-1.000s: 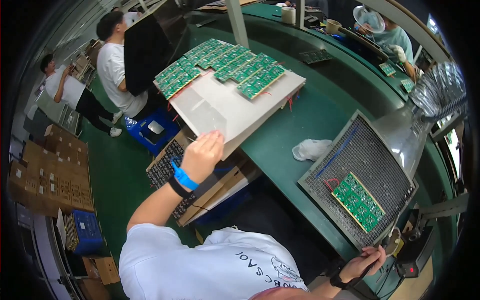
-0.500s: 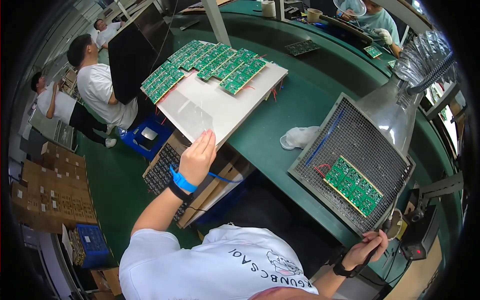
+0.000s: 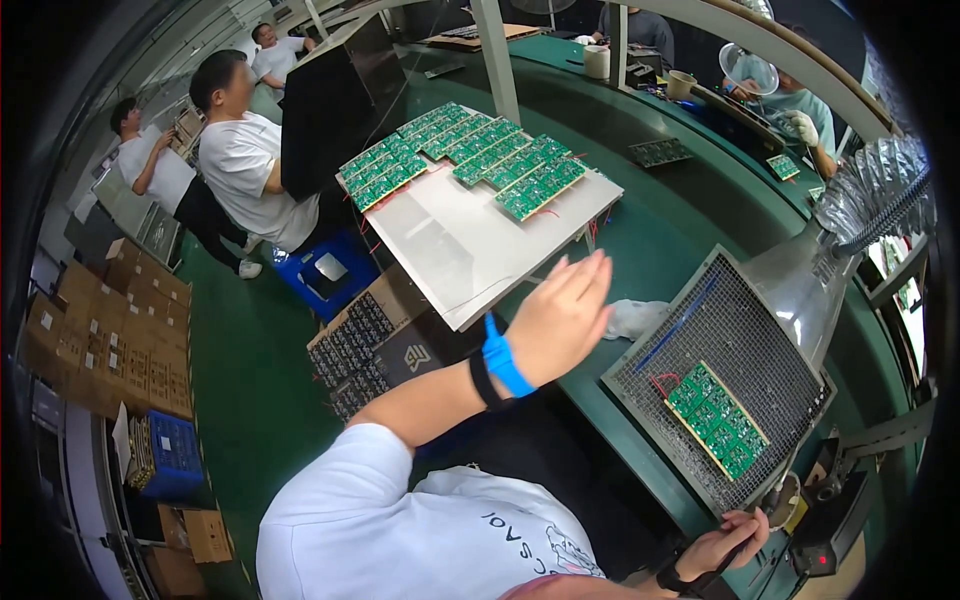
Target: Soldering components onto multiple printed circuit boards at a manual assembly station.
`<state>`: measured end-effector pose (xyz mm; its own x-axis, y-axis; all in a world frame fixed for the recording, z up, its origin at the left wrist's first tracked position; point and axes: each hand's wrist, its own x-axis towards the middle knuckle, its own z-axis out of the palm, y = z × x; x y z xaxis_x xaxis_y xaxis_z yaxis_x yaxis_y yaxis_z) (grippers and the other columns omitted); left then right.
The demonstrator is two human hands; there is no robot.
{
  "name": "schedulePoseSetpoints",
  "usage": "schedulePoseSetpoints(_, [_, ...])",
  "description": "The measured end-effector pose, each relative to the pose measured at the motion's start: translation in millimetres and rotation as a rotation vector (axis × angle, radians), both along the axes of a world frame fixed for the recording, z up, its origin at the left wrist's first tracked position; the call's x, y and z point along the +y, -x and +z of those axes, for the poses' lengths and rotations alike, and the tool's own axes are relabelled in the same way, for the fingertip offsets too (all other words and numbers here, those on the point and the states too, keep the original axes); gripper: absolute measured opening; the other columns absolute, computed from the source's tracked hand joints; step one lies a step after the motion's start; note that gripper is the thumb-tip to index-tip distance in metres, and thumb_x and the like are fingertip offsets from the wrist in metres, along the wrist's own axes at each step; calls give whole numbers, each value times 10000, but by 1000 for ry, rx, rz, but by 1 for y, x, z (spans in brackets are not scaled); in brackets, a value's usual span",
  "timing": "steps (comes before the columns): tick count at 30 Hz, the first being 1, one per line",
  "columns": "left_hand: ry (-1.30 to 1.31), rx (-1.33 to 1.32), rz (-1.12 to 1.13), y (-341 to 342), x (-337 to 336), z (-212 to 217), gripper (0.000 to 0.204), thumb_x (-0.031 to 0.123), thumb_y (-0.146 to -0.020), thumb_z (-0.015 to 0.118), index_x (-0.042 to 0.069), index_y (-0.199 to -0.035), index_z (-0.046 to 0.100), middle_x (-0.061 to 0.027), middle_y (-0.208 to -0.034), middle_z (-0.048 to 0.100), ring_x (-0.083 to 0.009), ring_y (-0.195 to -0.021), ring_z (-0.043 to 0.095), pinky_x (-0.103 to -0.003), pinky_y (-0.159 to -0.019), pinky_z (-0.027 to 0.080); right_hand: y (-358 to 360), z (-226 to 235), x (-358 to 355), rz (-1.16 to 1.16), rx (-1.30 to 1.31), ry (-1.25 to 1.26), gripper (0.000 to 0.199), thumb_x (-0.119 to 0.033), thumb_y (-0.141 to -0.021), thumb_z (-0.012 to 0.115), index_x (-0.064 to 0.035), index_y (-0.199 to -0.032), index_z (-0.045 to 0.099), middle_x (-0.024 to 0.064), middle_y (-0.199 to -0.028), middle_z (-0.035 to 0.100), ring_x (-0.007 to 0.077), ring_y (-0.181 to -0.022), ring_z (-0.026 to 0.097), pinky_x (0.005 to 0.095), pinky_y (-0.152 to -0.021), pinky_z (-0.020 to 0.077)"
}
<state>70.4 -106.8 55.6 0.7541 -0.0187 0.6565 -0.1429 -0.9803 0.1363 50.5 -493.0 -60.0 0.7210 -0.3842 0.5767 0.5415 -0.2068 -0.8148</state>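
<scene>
My left hand [image 3: 565, 318], with a blue wrist strap [image 3: 503, 362], hangs above the bench edge between a white board and a mesh-topped tray. Its fingers are stretched out and nothing shows in them. Closed fingers of my right hand [image 3: 722, 550] hold a dark-handled soldering iron [image 3: 772, 497] beside its stand at the tray's near corner; the iron is partly hidden. A green circuit board panel [image 3: 718, 422] with red wires lies on the grey mesh [image 3: 740, 330]. Several similar circuit board panels [image 3: 541, 177] rest at the far part of the white board [image 3: 470, 250].
A crumpled white glove [image 3: 635, 318] lies against the tray. Behind the tray stands a clear hood with a silver duct [image 3: 870, 190]. A soldering station [image 3: 832, 540] sits at lower right. A blue stool [image 3: 325, 272] and co-workers [image 3: 255, 150] are to the left; another works across the bench.
My left hand has moved right, away from the white board's near corner toward the mesh tray. The view has shifted. My right hand stays by the stand, and the panel lies still.
</scene>
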Motion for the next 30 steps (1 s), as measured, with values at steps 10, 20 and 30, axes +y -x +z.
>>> schedulePoseSetpoints(10, [-63,-38,129,-173,-12,72,220,95,-849,645,-80,-977,609,-267,-992,707,-406,-901,698,-450,-817,575,-1,20,21,-113,-141,-19,192,-127,-1039,579,54,-1002,630,85,-649,538,146,-531,452,293,-507,372])
schedulePoseSetpoints(20, [-124,457,290,-324,54,9,540,306,-828,746,-85,-1190,656,-284,-1157,696,-397,-1109,693,-460,-954,565,3,6,9,-191,-22,-139,259,-218,-1106,461,4,-1145,588,32,-721,480,120,-664,452,263,-636,383])
schedulePoseSetpoints(30, [-39,709,302,-420,66,-38,725,593,-818,751,11,-1249,697,-238,-1285,666,-380,-1199,649,-455,-1034,533,10,24,22,-349,305,-178,214,-241,-1107,455,-63,-1129,570,70,-766,606,101,-525,437,233,-454,358])
